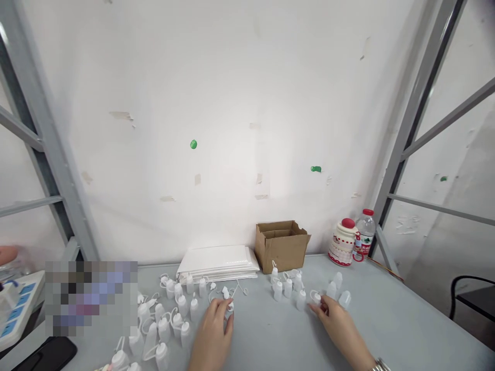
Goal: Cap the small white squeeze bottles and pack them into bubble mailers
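Many small white plastic squeeze bottles with tethered caps stand and lie on the grey table (pixel 266 330). My left hand (pixel 214 330) rests near the front, its fingers closed round a small white bottle (pixel 228 301) beside the left cluster of bottles (pixel 166 319). Further right, my right hand (pixel 336 322) has its fingertips pinched on a small white bottle (pixel 316 298) at the edge of the right group of bottles (pixel 290 288). A metal watch band shows at my right wrist.
A stack of white flat bags (pixel 218 262) and an open cardboard box (pixel 281 246) sit against the wall. A red-lidded mug (pixel 344 242) and water bottle (pixel 365 229) stand at the back right. A power strip (pixel 17 304) and black phone (pixel 50 355) lie left. Grey shelf posts flank the table.
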Motion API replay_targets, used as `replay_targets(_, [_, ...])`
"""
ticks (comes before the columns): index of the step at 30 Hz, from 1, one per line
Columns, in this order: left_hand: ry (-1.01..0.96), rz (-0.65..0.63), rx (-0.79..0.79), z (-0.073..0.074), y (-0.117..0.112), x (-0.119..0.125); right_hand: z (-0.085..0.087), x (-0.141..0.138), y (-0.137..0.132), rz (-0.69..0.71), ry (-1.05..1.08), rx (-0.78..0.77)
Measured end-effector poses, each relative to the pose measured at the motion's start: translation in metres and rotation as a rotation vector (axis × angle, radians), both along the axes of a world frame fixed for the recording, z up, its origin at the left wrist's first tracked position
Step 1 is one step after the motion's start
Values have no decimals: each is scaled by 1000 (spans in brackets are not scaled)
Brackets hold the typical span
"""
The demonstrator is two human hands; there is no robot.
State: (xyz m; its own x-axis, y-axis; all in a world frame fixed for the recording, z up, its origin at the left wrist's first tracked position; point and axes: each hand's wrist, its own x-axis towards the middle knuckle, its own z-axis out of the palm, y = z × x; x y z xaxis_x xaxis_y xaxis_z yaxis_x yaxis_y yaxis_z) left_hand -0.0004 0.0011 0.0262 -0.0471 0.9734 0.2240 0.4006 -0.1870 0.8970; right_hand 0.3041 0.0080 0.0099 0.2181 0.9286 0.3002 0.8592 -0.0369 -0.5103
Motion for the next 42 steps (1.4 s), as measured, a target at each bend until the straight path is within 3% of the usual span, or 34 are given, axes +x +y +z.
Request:
replay_targets(3, [94,33,-13,-1,0,0,-4,-1,7,18,5,-14])
replay_targets(9, [568,36,2,-3,0,2,-9,6,0,31,52,-69])
replay_targets(15, [751,13,41,-5,2,3,-2,14,-17,-3,130,-60])
replay_targets(20, [796,10,54,-5,3,3,13,30,-20,-249,238,167])
replay_targets(24, [786,-1,65,-4,2,3,13,45,-14,-411,225,199])
replay_targets(36, [715,-31,37,-7,4,0,10,66,2,-327,43,-115])
replay_targets(42, [721,50,35,-6,5,0,13,64,0,-303,-90,-181])
